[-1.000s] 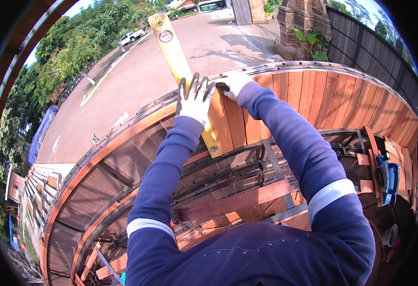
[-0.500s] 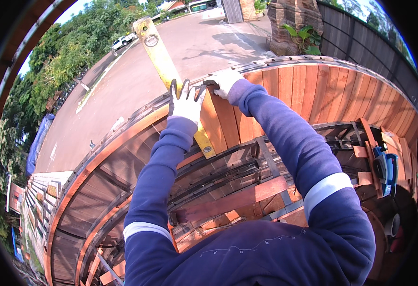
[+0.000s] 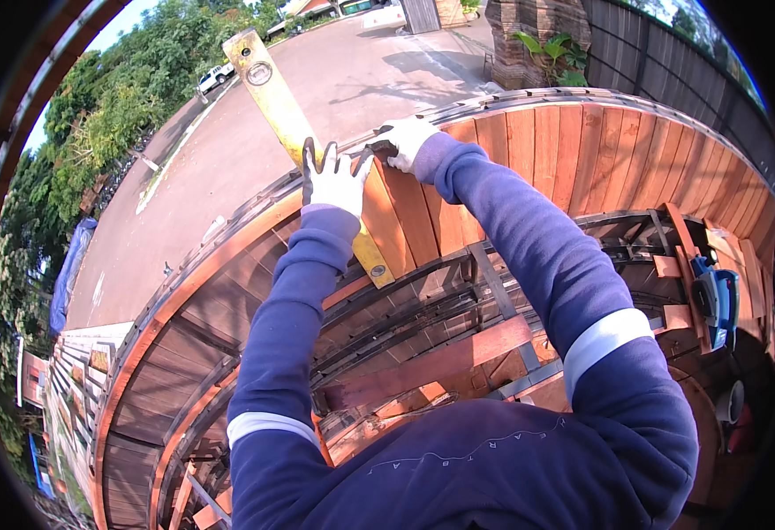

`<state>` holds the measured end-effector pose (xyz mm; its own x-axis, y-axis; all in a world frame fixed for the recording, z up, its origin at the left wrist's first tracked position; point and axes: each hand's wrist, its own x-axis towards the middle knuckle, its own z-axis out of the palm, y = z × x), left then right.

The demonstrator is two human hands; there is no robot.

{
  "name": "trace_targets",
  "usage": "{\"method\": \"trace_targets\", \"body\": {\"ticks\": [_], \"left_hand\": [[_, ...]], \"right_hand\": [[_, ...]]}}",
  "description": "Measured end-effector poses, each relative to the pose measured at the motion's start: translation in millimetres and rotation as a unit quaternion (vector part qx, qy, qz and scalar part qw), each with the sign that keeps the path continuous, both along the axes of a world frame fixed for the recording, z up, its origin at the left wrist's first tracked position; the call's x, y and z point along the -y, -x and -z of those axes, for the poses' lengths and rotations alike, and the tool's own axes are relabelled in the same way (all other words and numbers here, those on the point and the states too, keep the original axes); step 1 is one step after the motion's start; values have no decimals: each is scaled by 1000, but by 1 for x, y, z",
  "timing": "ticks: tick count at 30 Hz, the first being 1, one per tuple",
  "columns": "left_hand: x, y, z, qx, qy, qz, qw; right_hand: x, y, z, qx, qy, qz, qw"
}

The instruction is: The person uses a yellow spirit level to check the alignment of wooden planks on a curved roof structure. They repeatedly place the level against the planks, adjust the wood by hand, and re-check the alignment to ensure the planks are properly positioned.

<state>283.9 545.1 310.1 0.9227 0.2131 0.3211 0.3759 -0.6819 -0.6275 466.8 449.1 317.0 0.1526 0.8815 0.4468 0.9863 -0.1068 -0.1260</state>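
Observation:
A long yellow spirit level lies across the curved wooden deck, its far end jutting past the outer rim. My left hand, in a white glove with dark fingertips, rests over the level with its fingers spread. Just right of it, my gloved right hand is closed, fingers bent at the outer end of the reddish planks. What its fingertips grip, if anything, is hidden. The level's near end shows below my left hand, beside the last plank laid.
Laid planks curve away to the right. Open dark framing runs left and below. A loose reddish board crosses the frame near my body. A blue power tool sits at right among wood offcuts. Paved ground lies beyond the rim.
The whole view has shifted slightly, with the far background moving left and up. Both hands stay by the level and plank ends; my right fingers have changed their bend a little.

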Motion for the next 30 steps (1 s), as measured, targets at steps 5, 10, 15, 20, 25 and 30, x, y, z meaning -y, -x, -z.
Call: {"method": "trace_targets", "body": {"ticks": [5,10,15,20,25,30], "left_hand": [[2,1,-2,-3,6,-4,1000],[7,0,-6,-22,-5,-25,999],[5,-5,-5,-25,1,-26,999],[5,-1,-3,-25,-1,-34,999],[10,-2,-7,-37,9,-45,998],[12,-2,-7,-47,1,-55,997]], "right_hand": [[-3,-5,8,-19,-44,-18,999],[0,-5,2,5,-25,-17,1000],[8,-15,2,24,-50,-45,997],[33,-25,-22,37,6,14,999],[50,-38,-8,143,23,25,989],[45,-31,-3,184,25,62,981]]}}
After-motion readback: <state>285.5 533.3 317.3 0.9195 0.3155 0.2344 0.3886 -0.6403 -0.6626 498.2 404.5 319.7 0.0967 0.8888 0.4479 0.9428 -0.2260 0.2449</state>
